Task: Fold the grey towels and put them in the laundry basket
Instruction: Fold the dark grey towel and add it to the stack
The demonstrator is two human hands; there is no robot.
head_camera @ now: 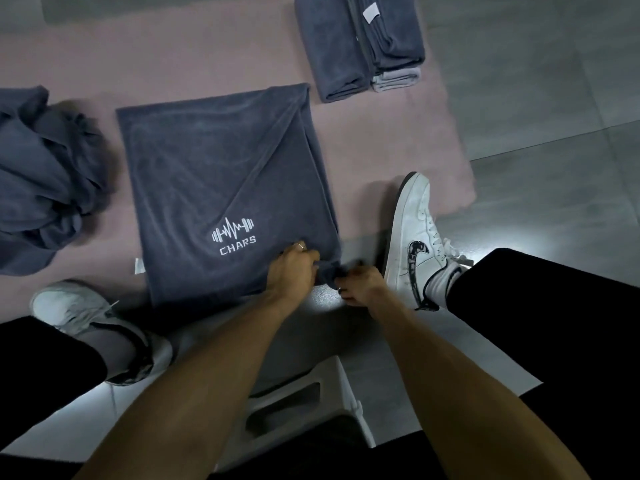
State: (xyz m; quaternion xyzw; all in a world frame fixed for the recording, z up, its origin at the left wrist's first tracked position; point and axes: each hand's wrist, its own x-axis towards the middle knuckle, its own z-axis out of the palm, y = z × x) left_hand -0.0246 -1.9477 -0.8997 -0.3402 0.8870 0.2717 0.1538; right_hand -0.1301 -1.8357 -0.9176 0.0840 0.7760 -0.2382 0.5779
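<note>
1. Your left hand (pixel 294 270) lies on the near right corner of the grey towel (pixel 221 181), its fingers (pixel 304 254) curled around a bunch of the cloth
2. Your right hand (pixel 362 282) is just beside it at the same corner, fingers pinched on the dark fabric edge; both hands are grasping the towel
3. The towel is spread flat on the pink mat (pixel 391 143) on the floor, folded into a rough square, with a white logo (pixel 233 235) reading CHARS facing up near your hands
4. A diagonal crease runs from the far right corner toward the logo
5. A crumpled pile of grey towels (pixel 41 174) sits to the left on the mat, close to the flat one
6. A stack of folded towels (pixel 360 43) lies further away on the right, apart from the flat towel
7. Your white sneakers (pixel 415 237) stand either side of the towel's near edge
8. A white stool (pixel 311 403) shows below your forearms
</note>
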